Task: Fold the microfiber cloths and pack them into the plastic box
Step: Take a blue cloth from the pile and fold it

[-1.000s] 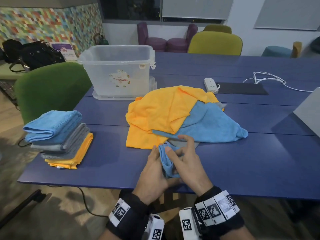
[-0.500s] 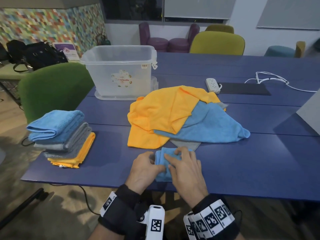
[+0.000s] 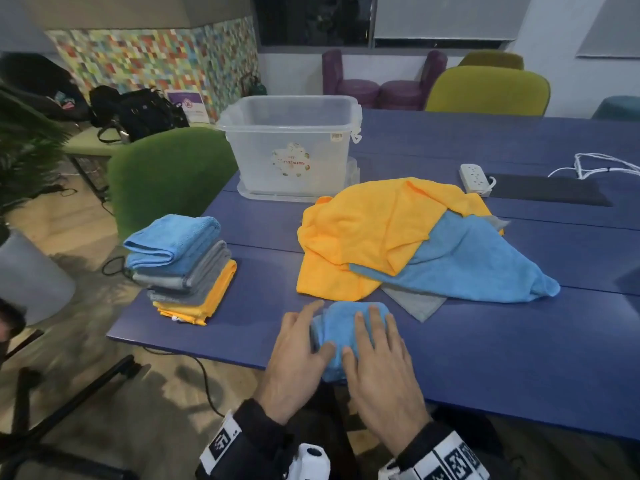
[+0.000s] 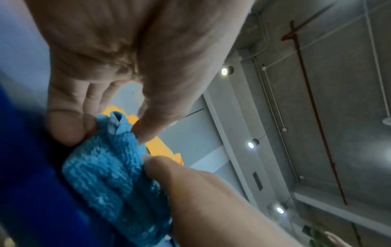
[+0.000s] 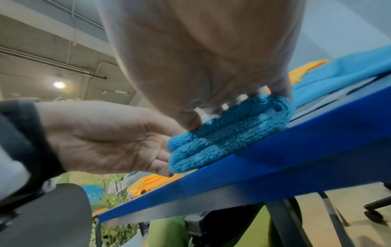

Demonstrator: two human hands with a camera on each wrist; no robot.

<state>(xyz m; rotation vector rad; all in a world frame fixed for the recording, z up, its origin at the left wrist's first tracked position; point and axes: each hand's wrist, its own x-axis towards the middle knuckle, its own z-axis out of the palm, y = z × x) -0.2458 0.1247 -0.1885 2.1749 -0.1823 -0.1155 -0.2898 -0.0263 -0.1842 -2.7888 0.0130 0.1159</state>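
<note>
Lowered from mid-air, the small folded blue microfiber cloth (image 3: 348,336) had been laid at the near edge of the blue surface (image 3: 485,358) and was pressed flat by both hands. Left hand (image 3: 298,358) was spread at its left side, right hand (image 3: 381,368) on top, fingers (image 3: 362,327) straight, nothing gripped. This fold was judged nearly finished; the clear plastic box (image 3: 291,147) had no cloths visible in it.

Looks like an office meeting room: long blue table (image 3: 519,341), upholstered chairs (image 3: 488,88) around it, power strip (image 3: 474,177) on it, roller blinds (image 3: 443,15) behind.
</note>
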